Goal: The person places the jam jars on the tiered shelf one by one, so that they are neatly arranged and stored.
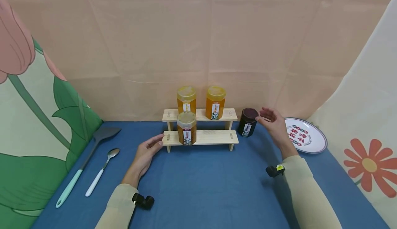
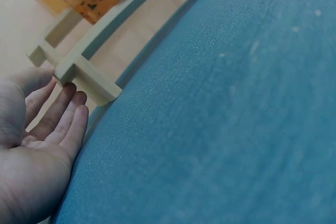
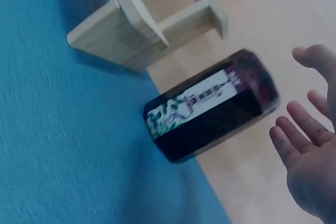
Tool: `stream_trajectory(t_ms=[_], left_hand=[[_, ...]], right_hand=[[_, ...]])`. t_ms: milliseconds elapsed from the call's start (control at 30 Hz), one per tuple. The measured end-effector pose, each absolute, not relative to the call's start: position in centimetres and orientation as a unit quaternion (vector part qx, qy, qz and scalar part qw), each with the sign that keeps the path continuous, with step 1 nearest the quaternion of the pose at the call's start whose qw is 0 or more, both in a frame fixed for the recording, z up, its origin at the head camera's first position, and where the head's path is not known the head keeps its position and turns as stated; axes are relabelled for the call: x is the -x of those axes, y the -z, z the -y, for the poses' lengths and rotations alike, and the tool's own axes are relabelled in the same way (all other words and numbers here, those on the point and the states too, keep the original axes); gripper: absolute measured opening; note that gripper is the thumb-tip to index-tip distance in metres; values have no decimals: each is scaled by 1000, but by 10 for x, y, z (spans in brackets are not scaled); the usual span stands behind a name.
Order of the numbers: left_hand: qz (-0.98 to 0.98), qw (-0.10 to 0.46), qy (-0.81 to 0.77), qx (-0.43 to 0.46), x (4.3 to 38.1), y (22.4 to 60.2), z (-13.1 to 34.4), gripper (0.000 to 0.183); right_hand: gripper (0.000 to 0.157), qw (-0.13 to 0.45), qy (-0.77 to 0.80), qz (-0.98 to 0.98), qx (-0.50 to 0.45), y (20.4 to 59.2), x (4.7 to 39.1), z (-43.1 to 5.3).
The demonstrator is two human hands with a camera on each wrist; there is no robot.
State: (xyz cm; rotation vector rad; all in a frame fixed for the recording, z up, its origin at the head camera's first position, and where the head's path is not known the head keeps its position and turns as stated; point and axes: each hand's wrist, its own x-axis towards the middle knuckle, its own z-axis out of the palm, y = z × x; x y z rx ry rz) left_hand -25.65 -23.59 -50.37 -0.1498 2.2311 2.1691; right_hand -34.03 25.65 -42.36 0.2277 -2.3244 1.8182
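A two-step wooden rack point(image 1: 214, 137) stands on the blue cloth. My left hand point(image 1: 148, 153) is at the left end of its lower step, thumb and fingertips right at the board's end, fingers fairly straight in the left wrist view. On that step sits a honey-coloured jar point(image 1: 187, 132) with dark specks. Two yellow-lidded jars point(image 1: 216, 105) stand on the upper step. Right of the rack, a dark jar point(image 3: 210, 106) with a white label stands on the cloth. My right hand point(image 1: 274, 125) is beside it, fingers spread and apart from the jar in the right wrist view.
A white plate point(image 1: 313, 142) with red lettering lies at the right. On the left are a grey spatula point(image 1: 88, 156) with a mint handle and a spoon point(image 1: 105, 165) with a white handle. A beige backdrop point(image 1: 149, 49) rises behind the rack.
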Motion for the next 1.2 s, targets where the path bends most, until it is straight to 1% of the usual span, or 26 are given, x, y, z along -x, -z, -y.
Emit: stream_trajectory(t_ms=[133,233,500,633,833,1067,1200], left_hand=[[-718,13,-694,51,256,503,236,49],[-718,12,-694,49,255,501,235,49],[-711,14,-702,51,254,501,235,48],[-709,16,-703,52,255,502,233,47],[-713,10,-700,49,255,504,234,48],[-713,11,-700,46,256,503,235,47],[-712,9,-701,44,255,503,236,47]], right_hand=[[75,67,-602,792,-70,430,350,-257],[79,46,-601,795,-63,434,357,-256],[86,-4,-617,785,-59,455,372,-257],[85,-24,-636,769,-59,472,377,-259],[79,-20,-652,756,-56,482,379,-257],[83,-25,-656,753,-49,475,374,-254],[83,-24,-657,752,-55,466,366,-249]])
